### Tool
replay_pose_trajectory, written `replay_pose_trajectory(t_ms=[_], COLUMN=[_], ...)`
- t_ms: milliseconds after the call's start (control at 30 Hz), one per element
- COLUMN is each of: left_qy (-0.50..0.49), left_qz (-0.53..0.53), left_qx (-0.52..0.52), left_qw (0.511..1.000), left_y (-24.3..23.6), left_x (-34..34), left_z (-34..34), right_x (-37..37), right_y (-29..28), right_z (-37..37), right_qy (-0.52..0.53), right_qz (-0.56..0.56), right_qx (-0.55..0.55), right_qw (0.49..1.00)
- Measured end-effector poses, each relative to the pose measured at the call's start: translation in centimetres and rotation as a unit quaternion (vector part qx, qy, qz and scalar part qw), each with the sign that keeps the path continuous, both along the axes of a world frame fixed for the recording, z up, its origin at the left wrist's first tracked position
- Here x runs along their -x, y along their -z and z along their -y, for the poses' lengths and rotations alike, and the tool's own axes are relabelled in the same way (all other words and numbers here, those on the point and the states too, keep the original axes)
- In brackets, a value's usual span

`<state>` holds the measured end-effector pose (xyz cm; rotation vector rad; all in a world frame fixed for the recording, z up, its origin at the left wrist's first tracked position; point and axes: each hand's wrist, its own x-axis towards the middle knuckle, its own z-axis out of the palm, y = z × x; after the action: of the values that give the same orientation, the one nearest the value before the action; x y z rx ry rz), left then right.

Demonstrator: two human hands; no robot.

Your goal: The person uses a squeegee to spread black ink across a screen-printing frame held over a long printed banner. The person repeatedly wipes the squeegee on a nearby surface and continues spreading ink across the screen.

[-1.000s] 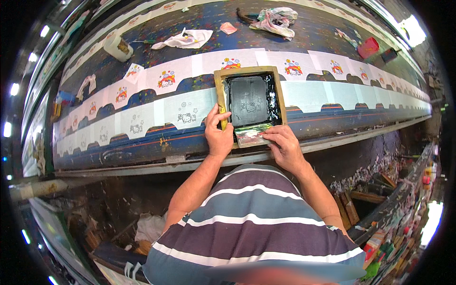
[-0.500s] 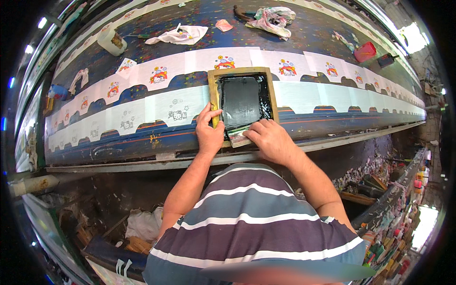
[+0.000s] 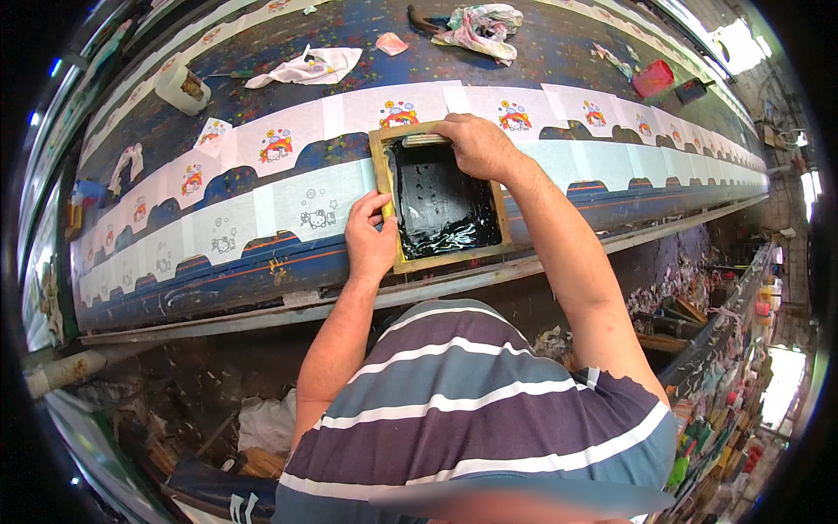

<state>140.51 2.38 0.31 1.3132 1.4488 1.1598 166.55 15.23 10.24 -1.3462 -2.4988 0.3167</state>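
Has, well to the left of the hands and farther from the body, a white container [image 3: 182,89] with brown stains, on the dark, colour-speckled surface [image 3: 559,65]. Nearer to the hands, also on the left, has a loose white cloth [image 3: 305,68] and, below it, a row of white sheets [image 3: 275,194] with grey outline figures. With the left hand [image 3: 370,240], touches the left bar of a wooden frame [image 3: 449,260], thumb and fingers parted along the yellowish wood; firm gripping or only light steadying, cannot tell. Between the hands, has inside this frame the black mesh [image 3: 432,188], glossy, with pale shining streaks at the end nearest to the body. At the opposite end, just inside the far bar, holds a flat pale squeegee [image 3: 422,139], pinching it toward its right side with the bent fingers of the right hand [image 3: 476,147]. Beyond the right hand, has a crumpled stained rag [image 3: 480,33]. Right of it, has a line of plain bluish sheets [image 3: 602,166] and, farther off, a red cup [image 3: 652,79] beside a dark object [image 3: 690,91].
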Motion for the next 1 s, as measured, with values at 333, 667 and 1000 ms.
replay_pose_trajectory(t_ms=[333,667,1000], left_qy=[-0.014,-0.03,-0.047], left_qz=[0.035,-0.104,-0.075], left_qx=[-0.032,-0.099,-0.162], left_qw=[0.999,0.989,0.983], left_y=[0.9,1.9,-0.1], left_x=[-0.5,-1.3,-7.0], left_z=[0.4,1.7,2.3], right_x=[0.9,0.9,-6.8], right_y=[0.9,0.6,1.6], right_z=[12.1,19.1,21.1], right_qy=[-0.026,-0.014,0.04], right_qz=[0.001,-0.045,-0.215], right_qx=[-0.046,-0.007,-0.044], right_qw=[0.999,0.999,0.975])
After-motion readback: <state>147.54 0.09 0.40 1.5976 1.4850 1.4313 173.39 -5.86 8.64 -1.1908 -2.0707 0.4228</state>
